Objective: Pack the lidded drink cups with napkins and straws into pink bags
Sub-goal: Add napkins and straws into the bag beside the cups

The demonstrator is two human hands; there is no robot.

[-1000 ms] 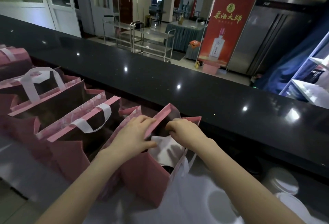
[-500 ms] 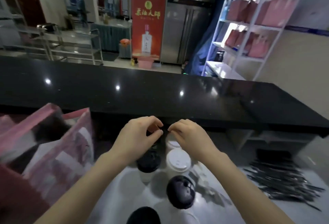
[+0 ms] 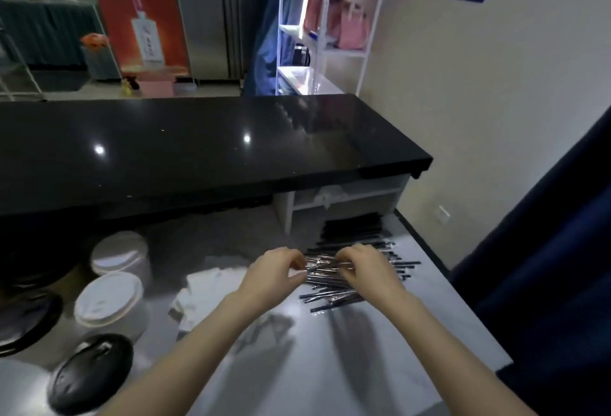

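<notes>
Hands moved off cups [image 3: 107, 300] to straws [image 3: 327, 296], right on table [image 3: 363, 366]. Left hand [image 3: 274, 275] grip pinched on straws; right hand [image 3: 367, 270] grip curled over them, hold unclear. Cups left at near left. Straw pick-up judged begun.

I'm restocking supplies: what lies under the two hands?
A loose pile of wrapped straws on the grey worktop; the left hand and right hand pinch some. Straws beneath the palms are hidden.
</notes>
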